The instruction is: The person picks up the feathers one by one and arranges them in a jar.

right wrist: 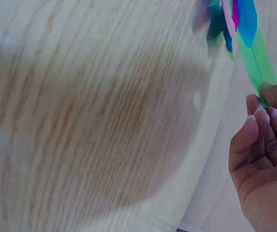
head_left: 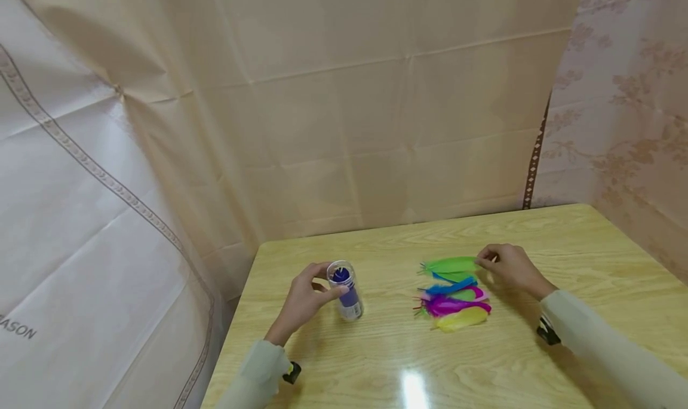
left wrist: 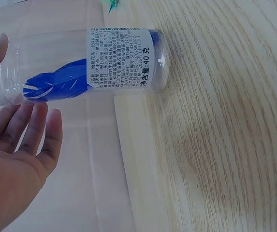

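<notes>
A clear plastic jar (head_left: 350,304) with a white printed label stands upright on the table, its mouth uncovered. Inside it is a blue feather (left wrist: 61,82). My left hand (head_left: 305,298) grips the jar near its rim, thumb on one side and fingers on the other. To the right lies a spread of coloured feathers (head_left: 446,304): green, blue, magenta, pink and yellow. At the far side of that spread, my right hand (head_left: 507,267) pinches the tip of a green feather (right wrist: 256,63) between thumb and fingers.
The wood-grain table (head_left: 387,349) carries the jar and feathers. Behind it hangs a beige cloth (head_left: 376,128), with a pale cloth (head_left: 70,218) at the left and a floral one (head_left: 639,128) at the right. Light glares off the table's near part.
</notes>
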